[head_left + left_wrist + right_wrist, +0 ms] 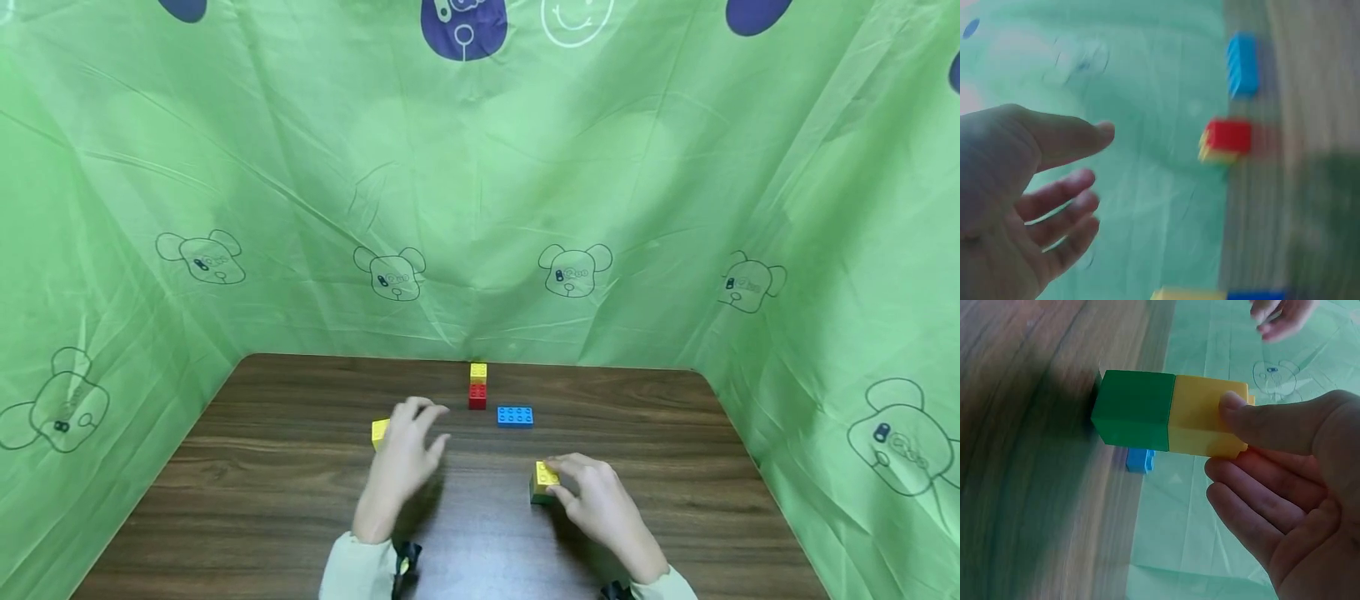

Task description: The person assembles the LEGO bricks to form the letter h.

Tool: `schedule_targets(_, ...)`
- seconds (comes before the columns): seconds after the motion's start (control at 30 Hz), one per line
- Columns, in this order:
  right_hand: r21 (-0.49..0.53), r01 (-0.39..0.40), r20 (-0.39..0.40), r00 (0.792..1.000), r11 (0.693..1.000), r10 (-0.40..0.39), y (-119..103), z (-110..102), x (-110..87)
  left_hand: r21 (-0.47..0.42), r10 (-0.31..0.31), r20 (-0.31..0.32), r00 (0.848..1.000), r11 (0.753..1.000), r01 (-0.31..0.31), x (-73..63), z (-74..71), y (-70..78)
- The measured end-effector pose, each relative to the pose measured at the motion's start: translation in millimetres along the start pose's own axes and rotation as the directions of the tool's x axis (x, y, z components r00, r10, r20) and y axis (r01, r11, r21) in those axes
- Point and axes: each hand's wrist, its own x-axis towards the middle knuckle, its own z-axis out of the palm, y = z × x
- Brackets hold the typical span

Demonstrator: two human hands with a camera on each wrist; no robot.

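Note:
My right hand (600, 504) pinches a yellow toy brick (1207, 415) between thumb and fingers. That brick sits on top of a green brick (1135, 406), and the two make a small stack at the right of the table. Over the left part of the table, my left hand (402, 460) hangs with loosely bent fingers and nothing between them. Beside and partly behind it is another yellow brick (379, 432). In the left wrist view a yellow brick (1191, 295) shows at the bottom edge, joined to a dark blue brick (1257, 295).
Towards the back of the brown wooden table (300, 500), a red brick (477, 397) has a yellow one (478, 372) attached. A light blue brick (515, 417) lies to their right. Green fabric (480, 183) with printed bear heads encloses the table's back and sides.

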Motion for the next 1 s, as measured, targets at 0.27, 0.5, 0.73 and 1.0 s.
schedule_targets(0.27, -0.008, -0.012, -0.024, 1.0, 1.0, 0.011, 6, -4, -0.1, 0.025, -0.216, -0.064, 0.974, 0.976, 0.218, -15.1, -28.8, -47.7)
schedule_targets(0.5, -0.033, -0.014, -0.033, 0.999, 0.999, 0.013, 11, -4, 0.1, -0.018, -0.351, 0.116, 0.929, 0.935, 0.355, -33.6, -29.8, -70.2)
schedule_targets(0.73, -0.03, -0.037, 0.006, 0.999, 0.999, 0.037, 15, -3, 0.3, -0.072, -0.349, 0.142, 0.926, 0.93, 0.361, -42.2, -18.1, -83.2)
schedule_targets(1.0, -0.008, -0.043, 0.026, 0.999, 0.999, 0.043, 19, -2, 1.6, -0.119, -0.319, 0.129, 0.939, 0.935, 0.334, -46.8, -11.7, -85.1)
